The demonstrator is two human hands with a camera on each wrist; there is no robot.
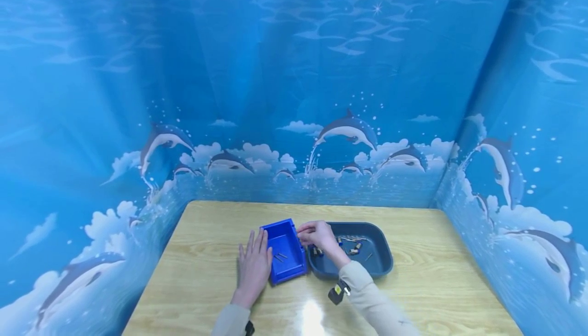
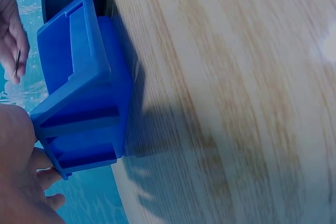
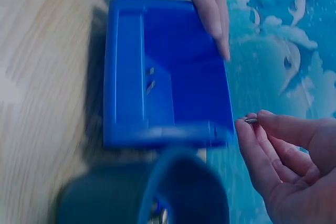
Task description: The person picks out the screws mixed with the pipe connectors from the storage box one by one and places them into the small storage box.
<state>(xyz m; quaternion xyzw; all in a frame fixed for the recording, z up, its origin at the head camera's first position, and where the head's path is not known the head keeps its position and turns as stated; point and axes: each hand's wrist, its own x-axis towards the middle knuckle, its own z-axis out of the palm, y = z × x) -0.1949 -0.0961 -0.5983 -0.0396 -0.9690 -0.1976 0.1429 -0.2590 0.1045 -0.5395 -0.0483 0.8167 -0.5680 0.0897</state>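
Observation:
My left hand lies with straight fingers along the left rim of a blue plastic bin, touching it. Inside that bin are a few small metal pins. Over the gap between the bin and a dark grey tub, my right hand pinches a short thin metal pin between thumb and index finger. The same pin shows as a dark sliver in the left wrist view. The tub holds loose metal pins and brass-coloured fittings, some with blue parts; my right hand and forearm hide part of it.
Both containers stand side by side on a light wood-grain table. A blue curtain printed with dolphins hangs behind the table and along its sides. A small black device is strapped to my right wrist.

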